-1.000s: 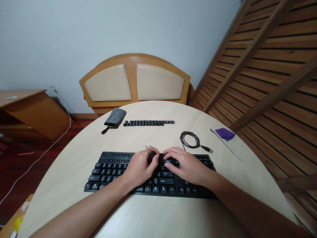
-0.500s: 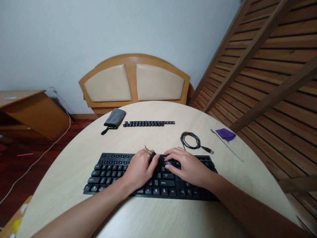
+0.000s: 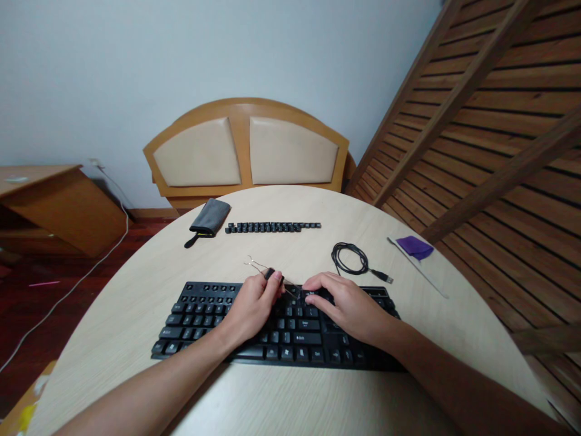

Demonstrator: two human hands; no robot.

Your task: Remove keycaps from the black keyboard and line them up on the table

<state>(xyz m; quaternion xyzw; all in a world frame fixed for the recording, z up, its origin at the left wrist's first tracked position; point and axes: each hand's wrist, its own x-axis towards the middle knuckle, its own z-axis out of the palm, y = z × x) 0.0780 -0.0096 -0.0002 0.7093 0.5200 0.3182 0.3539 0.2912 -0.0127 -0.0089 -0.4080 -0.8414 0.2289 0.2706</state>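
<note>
As the head view has it, the left hand (image 3: 252,303) pinches the wire tool (image 3: 269,274) by its dark middle, and look at that long axis: looped tips up and off to the left, other end slanting down-right over the far part of the keyboard (image 3: 290,327), towards the right hand (image 3: 351,306). That hand arches just beside it, thumb and fingers apart; whether it grips anything, I cannot tell. Left is nearer the tool! Now the count: one keyboard, lying crosswise; one wire tool; one coiled cable (image 3: 348,244); one grey pouch (image 3: 211,217); one purple cloth (image 3: 415,247); one thin rod (image 3: 417,266); loose keycaps (image 3: 265,227) in rows, too small to number.
</note>
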